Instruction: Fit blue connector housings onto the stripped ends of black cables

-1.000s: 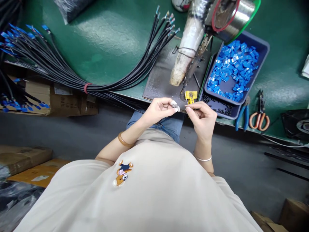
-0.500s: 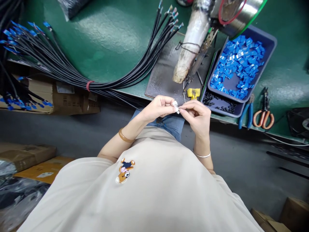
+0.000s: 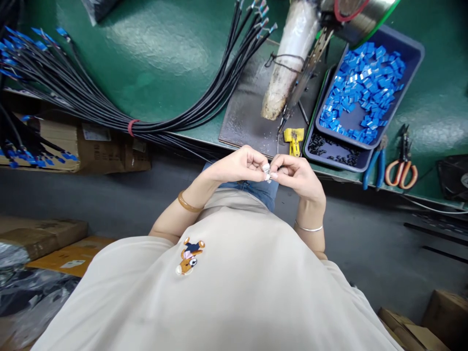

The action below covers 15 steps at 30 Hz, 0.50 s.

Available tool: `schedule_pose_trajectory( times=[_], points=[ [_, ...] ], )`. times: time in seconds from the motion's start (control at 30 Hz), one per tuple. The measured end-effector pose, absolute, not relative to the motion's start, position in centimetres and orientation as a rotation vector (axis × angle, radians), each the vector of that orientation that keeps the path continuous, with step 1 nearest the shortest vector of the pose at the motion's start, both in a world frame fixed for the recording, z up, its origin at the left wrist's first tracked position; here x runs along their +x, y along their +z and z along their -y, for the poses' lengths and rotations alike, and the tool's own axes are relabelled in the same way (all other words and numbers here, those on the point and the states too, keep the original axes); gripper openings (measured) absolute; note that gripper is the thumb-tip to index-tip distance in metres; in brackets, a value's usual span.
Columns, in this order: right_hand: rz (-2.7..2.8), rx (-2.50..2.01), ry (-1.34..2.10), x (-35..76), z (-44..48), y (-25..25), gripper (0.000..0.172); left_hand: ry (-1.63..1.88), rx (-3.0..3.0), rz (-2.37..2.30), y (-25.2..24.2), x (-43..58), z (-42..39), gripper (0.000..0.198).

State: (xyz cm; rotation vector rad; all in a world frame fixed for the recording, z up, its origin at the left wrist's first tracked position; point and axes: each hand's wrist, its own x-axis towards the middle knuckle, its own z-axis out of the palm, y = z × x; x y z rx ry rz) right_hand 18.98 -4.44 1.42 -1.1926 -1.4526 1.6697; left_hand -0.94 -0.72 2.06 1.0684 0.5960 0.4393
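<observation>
A small crumpled white piece [image 3: 266, 168] is pinched between the fingertips of my left hand [image 3: 248, 165], close in front of my lap. My right hand [image 3: 294, 176] meets it from the other side, thumb and forefinger pressed together at the piece; whatever else lies between those fingers is too small to make out. Just beyond my right hand, a yellow tool [image 3: 293, 140] rests at the edge of the table. Behind both hands lies a dark flat board [image 3: 244, 122], with a thin wire hanging near its front edge.
Bundled black cables [image 3: 157, 127] spread over the green table [image 3: 157, 53]. A bin [image 3: 409, 83] of blue connectors overlaps a tray [image 3: 360, 163] of black parts. Blue-handled pliers [image 3: 380, 168] and orange-handled cutters [image 3: 401, 173] lie at right. A white wrapped tube [image 3: 287, 63] hangs over the board.
Both hands have dropped slightly toward my body, still together at the white piece. My right hand has turned and shifted a little to the right. The view has moved slightly.
</observation>
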Motion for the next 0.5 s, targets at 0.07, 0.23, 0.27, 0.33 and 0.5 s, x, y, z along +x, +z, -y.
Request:
schedule_pose_trajectory(
  times=[0.07,0.23,0.27,0.33,0.5],
  points=[
    [1.492,-1.234,1.675,19.2,4.4,1.6,0.031,0.42,1.075,-0.611,1.9,-0.8,0.9,0.009],
    [1.343,-1.385,1.152,18.6,4.7,1.8,0.021,0.662,0.98,-0.78,1.4,0.2,1.4,0.011],
    [1.289,-1.367,1.042,18.4,4.9,1.9,0.018,0.72,0.965,-0.808,1.3,0.4,1.5,0.012],
    [1.237,-1.3,0.909,18.1,5.3,2.1,0.015,0.799,0.95,-0.838,1.3,0.7,1.4,0.013],
    [1.306,-1.26,0.679,18.0,6.4,3.3,0.017,0.884,0.997,-0.876,1.1,0.9,1.3,0.011]
  ],
)
